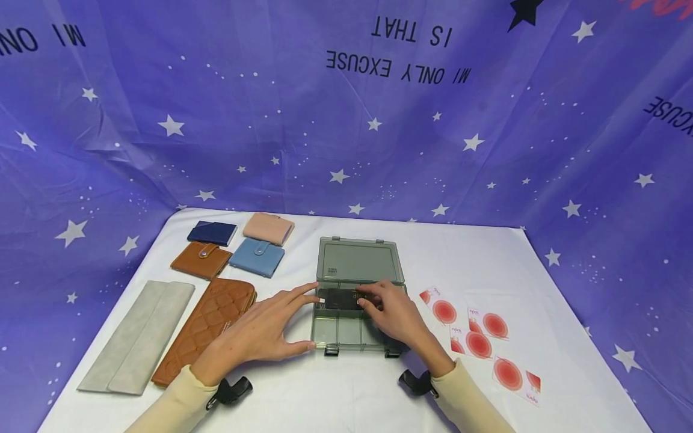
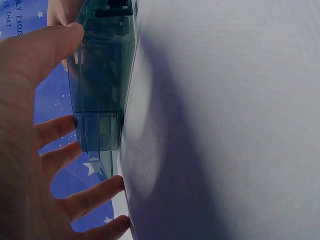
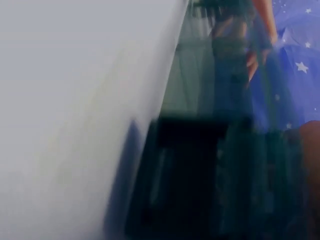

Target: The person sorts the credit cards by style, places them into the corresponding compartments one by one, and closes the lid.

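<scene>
On the far left of the white desk [image 1: 335,397], a grey felt pouch [image 1: 138,337] lies flat, with a quilted brown wallet [image 1: 208,328] just beside it. Behind them sit four small card holders: tan [image 1: 201,260], navy [image 1: 212,233], light blue [image 1: 257,257] and pink [image 1: 268,228].

Your left hand [image 1: 260,331] is spread, fingers straight. Its thumb touches the front left corner of the box, and its index finger reaches to the left end of the black card. From the left wrist view, the fingertips [image 2: 112,185] rest against the desk beside the box wall [image 2: 100,100].

At centre stands the clear grey organizer box [image 1: 352,331], lid [image 1: 360,260] thrown open and lying back. The black card [image 1: 341,299] rests across the rear compartments, close to the hinge.

Your right hand [image 1: 395,316] lies over the right half of the box, fingers curled, pinching the right end of the black card. The right wrist view is blurred; only the dark box wall [image 3: 200,175] is made out.

On the right of the desk, four white cards with red circles [image 1: 479,337] lie loose, well apart from the box.
</scene>
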The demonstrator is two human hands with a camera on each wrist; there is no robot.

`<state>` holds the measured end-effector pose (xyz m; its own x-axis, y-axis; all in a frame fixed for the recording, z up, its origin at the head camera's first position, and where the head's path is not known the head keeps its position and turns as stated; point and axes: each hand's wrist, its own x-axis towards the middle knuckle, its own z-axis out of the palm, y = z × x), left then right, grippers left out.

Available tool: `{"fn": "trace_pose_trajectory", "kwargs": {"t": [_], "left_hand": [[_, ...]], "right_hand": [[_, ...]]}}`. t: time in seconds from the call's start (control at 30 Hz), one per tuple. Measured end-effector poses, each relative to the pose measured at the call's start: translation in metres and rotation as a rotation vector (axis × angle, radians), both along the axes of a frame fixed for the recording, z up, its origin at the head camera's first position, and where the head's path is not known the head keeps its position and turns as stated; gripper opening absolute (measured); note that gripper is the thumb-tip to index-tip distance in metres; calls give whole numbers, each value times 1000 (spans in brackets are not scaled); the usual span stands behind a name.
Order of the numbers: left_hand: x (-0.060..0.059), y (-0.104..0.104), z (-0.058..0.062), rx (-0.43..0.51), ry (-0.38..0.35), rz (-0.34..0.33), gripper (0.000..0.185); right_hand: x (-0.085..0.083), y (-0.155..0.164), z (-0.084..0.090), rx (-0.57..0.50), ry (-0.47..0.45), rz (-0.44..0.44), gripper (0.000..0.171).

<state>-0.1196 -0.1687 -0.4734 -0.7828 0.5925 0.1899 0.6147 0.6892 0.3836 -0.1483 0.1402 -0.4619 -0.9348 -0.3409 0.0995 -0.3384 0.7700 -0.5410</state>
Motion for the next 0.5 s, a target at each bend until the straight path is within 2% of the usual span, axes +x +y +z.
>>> {"fn": "trace_pose_trajectory", "kwargs": {"t": [0.13, 0.3, 0.5], "left_hand": [[0, 0, 0, -2, 3, 0, 83], [0, 0, -1, -2, 5, -1, 82], [1, 0, -1, -5, 13, 2, 82]], "right_hand": [[2, -4, -3, 15, -30, 15, 36], [3, -7, -5, 35, 6, 37, 35], [6, -5, 0, 18, -1, 61, 38]]}}
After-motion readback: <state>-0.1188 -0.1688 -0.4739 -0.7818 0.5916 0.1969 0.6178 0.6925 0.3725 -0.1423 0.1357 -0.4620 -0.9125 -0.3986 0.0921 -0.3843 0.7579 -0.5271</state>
